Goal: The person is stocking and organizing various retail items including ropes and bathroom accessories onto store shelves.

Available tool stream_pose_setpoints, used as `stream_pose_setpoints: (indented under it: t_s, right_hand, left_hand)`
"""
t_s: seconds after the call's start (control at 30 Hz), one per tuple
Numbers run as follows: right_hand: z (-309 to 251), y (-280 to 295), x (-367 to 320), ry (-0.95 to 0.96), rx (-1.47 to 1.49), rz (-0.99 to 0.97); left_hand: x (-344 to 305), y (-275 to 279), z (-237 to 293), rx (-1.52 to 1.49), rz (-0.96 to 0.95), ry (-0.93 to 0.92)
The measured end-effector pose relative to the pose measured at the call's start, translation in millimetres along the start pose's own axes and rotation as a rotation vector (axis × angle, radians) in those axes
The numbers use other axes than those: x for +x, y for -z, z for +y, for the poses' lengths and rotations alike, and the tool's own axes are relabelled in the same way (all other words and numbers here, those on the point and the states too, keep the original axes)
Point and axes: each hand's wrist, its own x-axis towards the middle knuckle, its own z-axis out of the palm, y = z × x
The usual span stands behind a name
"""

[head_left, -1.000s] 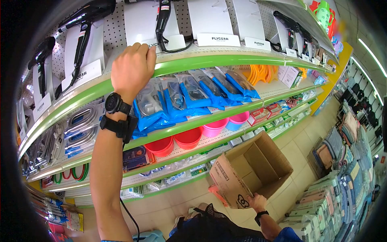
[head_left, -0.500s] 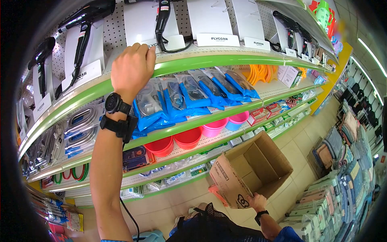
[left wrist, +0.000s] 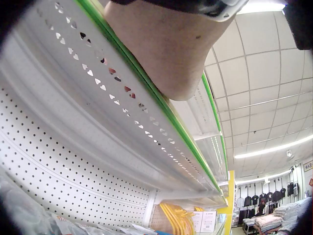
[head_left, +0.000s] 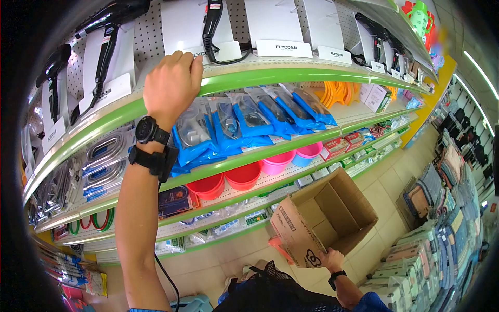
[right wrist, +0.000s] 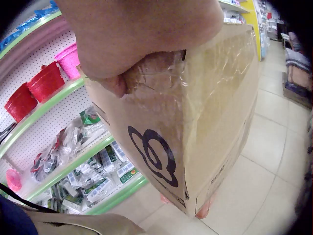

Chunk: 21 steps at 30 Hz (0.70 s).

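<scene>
My left hand (head_left: 173, 86) rests on the green-edged top shelf (head_left: 260, 80), just in front of the hair dryers, its fingertips mostly hidden from above. Seen from below in the left wrist view, the heel of that hand (left wrist: 166, 58) lies over the shelf's edge. Down at the right, my right hand (head_left: 330, 260) grips the rim of an open cardboard box (head_left: 299, 231), thumb on the outer wall. The part of the box's inside that shows has bare brown walls. A black looped mark is printed near the box corner (right wrist: 185, 122) in the right wrist view.
Black hair dryers (head_left: 107, 47) stand on white display boards. Below are blue-and-clear packs (head_left: 195, 132), red tubs (head_left: 243, 177) and orange items (head_left: 332, 93). Bagged textiles (head_left: 416, 265) are stacked across the tiled aisle (head_left: 382, 195). Something orange-red (head_left: 280, 249) shows beside the box.
The head view has shifted very slightly. Both hands and the box keep their places.
</scene>
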Motion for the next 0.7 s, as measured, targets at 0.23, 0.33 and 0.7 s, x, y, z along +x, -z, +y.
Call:
stream_pose_setpoints:
  t_s: [0.23, 0.33, 0.7]
  right_hand:
    - [-1, 0, -1, -0.004, 0.019, 0.009]
    - [0, -1, -1, 0.002, -0.014, 0.006]
    - [3, -8, 2, 0.050, -0.030, 0.054]
  left_hand:
    - [-1, -1, 0, 0.002, 0.014, -0.009]
    - [-1, -2, -1, 0.004, 0.022, -0.012]
    - [-2, -4, 0, 0.067, 0.065, -0.069]
